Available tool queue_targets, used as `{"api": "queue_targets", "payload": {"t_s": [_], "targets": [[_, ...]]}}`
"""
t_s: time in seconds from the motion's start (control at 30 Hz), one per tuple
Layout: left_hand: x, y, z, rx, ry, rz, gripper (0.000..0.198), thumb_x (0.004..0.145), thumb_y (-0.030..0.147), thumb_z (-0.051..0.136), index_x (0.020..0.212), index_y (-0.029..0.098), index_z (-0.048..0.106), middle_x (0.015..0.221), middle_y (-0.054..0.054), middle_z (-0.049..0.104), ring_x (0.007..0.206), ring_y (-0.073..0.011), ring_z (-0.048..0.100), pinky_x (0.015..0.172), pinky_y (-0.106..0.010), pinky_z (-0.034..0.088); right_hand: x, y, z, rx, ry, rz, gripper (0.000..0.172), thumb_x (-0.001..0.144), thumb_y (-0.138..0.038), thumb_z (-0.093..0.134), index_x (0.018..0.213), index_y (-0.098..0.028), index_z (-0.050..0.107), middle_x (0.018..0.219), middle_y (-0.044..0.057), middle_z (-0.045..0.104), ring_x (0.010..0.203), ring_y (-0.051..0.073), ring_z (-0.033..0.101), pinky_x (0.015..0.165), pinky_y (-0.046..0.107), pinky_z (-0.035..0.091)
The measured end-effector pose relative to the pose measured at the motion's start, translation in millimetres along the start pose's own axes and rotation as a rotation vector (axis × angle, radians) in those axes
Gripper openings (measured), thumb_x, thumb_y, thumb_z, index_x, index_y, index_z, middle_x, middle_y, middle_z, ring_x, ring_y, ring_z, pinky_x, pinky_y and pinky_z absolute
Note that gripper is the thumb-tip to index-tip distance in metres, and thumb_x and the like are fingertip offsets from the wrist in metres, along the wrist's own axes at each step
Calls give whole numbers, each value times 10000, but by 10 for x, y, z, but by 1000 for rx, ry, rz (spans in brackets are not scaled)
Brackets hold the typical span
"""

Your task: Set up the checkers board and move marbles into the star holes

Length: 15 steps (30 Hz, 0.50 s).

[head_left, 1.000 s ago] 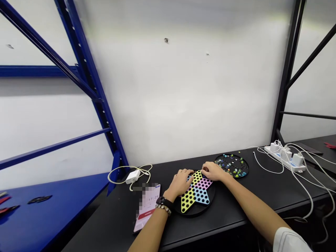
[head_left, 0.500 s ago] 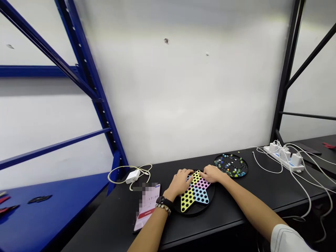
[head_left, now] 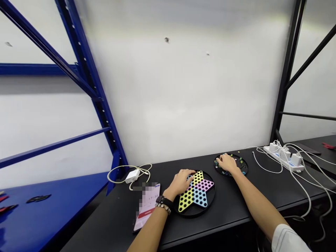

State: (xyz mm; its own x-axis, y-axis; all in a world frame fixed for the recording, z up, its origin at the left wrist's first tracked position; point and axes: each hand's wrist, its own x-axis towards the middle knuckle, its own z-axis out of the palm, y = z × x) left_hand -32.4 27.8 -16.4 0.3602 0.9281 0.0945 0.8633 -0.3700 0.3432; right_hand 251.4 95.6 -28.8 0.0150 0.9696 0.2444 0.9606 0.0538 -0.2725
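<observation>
A star-shaped board (head_left: 200,196) with yellow, pink and blue points and black holes lies in a round black tray (head_left: 194,214) on the black table. My left hand (head_left: 180,181) rests over the star's left side, fingers spread across its upper left edge and part of the tray rim. Farther right and back, a round black lid (head_left: 245,164) holds several glass marbles (head_left: 244,172). My right hand (head_left: 227,163) is over this lid's left part, its fingers bent down among the marbles; whether they pinch one is too small to tell.
A phone (head_left: 148,206) lies left of my left wrist, with a white charger (head_left: 132,176) and coiled cable behind it. At the right sits a power strip (head_left: 286,157) with trailing white cables. A blue table (head_left: 60,206) adjoins at left.
My right hand has left the star board and moved right and back to the marbles. The star has turned slightly in its tray. My left hand has stayed nearly in place.
</observation>
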Motion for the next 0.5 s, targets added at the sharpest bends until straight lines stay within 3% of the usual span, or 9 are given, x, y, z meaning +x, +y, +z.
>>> {"api": "queue_targets", "payload": {"t_s": [0.1, 0.23, 0.33, 0.5], "targets": [[0, 4, -2, -50, -17, 53, 393, 962, 330, 369, 1288, 327, 588, 1364, 13, 593, 1292, -220, 466, 1083, -405, 376, -26, -129, 40, 85, 37, -119, 337, 951, -452, 455, 992, -206, 681, 1105, 99, 633, 1043, 243, 579, 858, 339, 392], [2, 0, 10, -38, 6, 103, 386, 958, 287, 380, 1280, 318, 592, 1341, 21, 610, 1261, -197, 492, 1092, -374, 371, -127, -420, 132, 307, -81, -394, 285, 927, -391, 514, 1139, -258, 651, 1149, 53, 620, 1059, 206, 557, 892, 321, 404], [6, -15, 18, 16, 40, 108, 355, 952, 301, 403, 1238, 285, 614, 1306, -9, 619, 1213, -208, 517, 1068, -374, 389, -221, -606, 203, 348, -153, -551, 318, 898, -380, 563, 1186, -275, 645, 1191, 48, 615, 1081, 211, 548, 927, 333, 404], [-6, 11, -20, 76, 86, 72, 317, 935, 329, 448, 1194, 286, 627, 1236, -29, 628, 1153, -221, 545, 1007, -363, 416, -293, -718, 246, 302, -220, -581, 360, 917, -376, 519, 1243, -280, 637, 1233, 60, 614, 1078, 235, 548, 928, 377, 409]]}}
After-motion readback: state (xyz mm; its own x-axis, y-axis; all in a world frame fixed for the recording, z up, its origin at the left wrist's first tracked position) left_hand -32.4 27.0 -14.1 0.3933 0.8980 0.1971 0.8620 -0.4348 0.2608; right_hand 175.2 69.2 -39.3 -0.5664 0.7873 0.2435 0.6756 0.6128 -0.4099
